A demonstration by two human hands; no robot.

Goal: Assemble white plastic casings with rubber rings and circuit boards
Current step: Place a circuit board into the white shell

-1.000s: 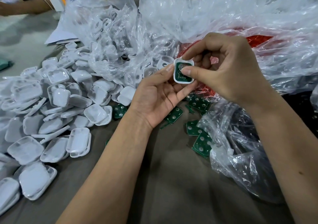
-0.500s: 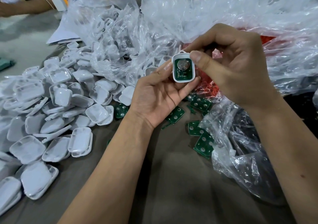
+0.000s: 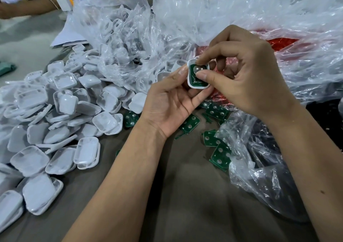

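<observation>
A small white casing (image 3: 189, 80) with a green circuit board (image 3: 197, 81) seated inside sits between both hands at centre. My left hand (image 3: 167, 102) holds the casing from below and from the left, palm up, fingers curled round its edge. My right hand (image 3: 246, 78) comes from the right; its thumb presses on the board's face and its forefinger pinches the casing's top edge. A silvery round cell shows on the board under the thumb. No rubber ring can be made out.
A heap of white casings (image 3: 61, 115) covers the left of the brown table (image 3: 185, 195). Loose green boards (image 3: 220, 152) lie below the hands. Crumpled clear bags (image 3: 259, 19) fill the back, one with red parts (image 3: 282, 43). Another person's arm (image 3: 24, 9) lies at the far left.
My right thumb moved off the casing's upper right corner and back onto the board's face, and the forefinger came down on the top edge. The casing stays held in my left hand.
</observation>
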